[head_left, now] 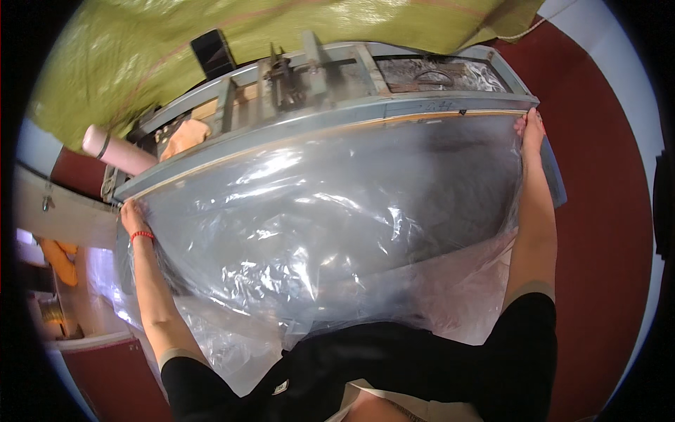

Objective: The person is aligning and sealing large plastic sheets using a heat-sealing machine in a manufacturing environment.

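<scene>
A wide sheet of clear plastic film [337, 211] spreads across the grey bench in front of me, wrinkled and shiny. Its far edge runs along the grey metal frame [337, 112], beside a thin tan strip. At the far left corner, my left hand [131, 216] is closed on the film's edge, with a red bead bracelet on the wrist. My right hand [532, 132] grips the film at the far right corner, its fingers curled around the edge. Both arms are stretched out, and loose film hangs down toward my body.
Behind the frame lie metal fittings [281, 81], an orange cloth [185, 138] and a pink roll [116, 149]. A dark phone-like slab [212, 53] rests by the yellow-green tarp [133, 70]. A wooden cabinet [63, 211] stands at left; red floor [598, 246] lies at right.
</scene>
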A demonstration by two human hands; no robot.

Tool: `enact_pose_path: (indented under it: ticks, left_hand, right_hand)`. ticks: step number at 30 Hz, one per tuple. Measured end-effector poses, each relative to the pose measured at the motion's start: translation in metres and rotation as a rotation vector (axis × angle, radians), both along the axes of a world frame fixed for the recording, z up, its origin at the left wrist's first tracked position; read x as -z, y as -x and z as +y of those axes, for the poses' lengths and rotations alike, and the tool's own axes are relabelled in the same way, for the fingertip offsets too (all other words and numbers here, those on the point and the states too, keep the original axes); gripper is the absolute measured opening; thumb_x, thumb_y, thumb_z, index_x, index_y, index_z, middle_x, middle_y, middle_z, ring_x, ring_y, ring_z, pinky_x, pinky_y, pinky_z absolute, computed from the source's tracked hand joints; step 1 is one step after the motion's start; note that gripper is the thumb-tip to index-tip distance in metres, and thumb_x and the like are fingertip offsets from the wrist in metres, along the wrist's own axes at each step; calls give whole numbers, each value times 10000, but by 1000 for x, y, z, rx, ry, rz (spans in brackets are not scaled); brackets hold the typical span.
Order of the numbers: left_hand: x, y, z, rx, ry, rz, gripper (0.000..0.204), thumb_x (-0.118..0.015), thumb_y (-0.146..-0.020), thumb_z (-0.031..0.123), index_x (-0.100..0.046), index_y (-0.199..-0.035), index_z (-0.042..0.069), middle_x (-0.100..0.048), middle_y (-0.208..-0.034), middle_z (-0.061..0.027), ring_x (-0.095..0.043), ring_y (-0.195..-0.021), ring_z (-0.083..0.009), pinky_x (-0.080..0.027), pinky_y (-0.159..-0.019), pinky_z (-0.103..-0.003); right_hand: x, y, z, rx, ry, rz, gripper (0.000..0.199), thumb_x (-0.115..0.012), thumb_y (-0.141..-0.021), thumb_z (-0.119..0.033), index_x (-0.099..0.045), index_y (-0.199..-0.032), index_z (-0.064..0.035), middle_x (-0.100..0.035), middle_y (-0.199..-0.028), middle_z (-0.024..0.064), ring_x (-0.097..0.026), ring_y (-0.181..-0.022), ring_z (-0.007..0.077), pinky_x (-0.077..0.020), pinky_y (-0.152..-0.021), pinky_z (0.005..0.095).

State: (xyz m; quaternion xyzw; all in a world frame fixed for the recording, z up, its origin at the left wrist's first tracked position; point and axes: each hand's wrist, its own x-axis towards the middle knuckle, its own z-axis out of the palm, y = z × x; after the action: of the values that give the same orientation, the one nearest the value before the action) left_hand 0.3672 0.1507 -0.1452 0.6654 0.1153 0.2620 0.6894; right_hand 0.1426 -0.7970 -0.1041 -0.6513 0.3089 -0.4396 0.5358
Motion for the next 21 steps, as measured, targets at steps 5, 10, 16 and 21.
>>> enact_pose_path:
  ticks: [5, 10, 16, 21]
  left_hand:
    - [-51, 50, -13, 229, -362, 53, 48, -539, -813, 110, -546, -821, 63, -534, -715, 15, -491, -617, -74, -396, -556, -193]
    - [-105, 154, -77, 419, -437, 2, 39, -502, -819, 45, -540, -823, 54, -546, -768, 10, -512, -710, -74, -410, -651, -201]
    - [-149, 232, -114, 567, -307, -74, 41, -518, -813, 31, -544, -844, 42, -563, -824, -3, -520, -782, -78, -417, -725, -220]
    - [-159, 273, -109, 607, -440, -162, 48, -555, -819, 58, -531, -847, 27, -558, -822, -35, -523, -758, -106, -413, -698, -239]
  right_hand:
    - [-46, 55, 17, -64, 130, 235, 250, -636, -772, -178, -635, -919, 24, -626, -810, 48, -575, -691, 101, -439, -626, 202]
    - [-54, 131, 16, 443, 500, 540, 289, -588, -791, -215, -618, -979, 3, -635, -912, 143, -601, -827, 240, -455, -733, 316]
    - [-116, 52, 223, 22, 788, 118, 285, -535, -832, -195, -574, -1078, -56, -572, -1073, 93, -535, -962, 192, -401, -842, 297]
    - [-121, -4, 490, -1039, 940, -115, 364, -644, -727, -123, -550, -1069, -43, -542, -1093, 101, -514, -1017, 213, -403, -876, 311]
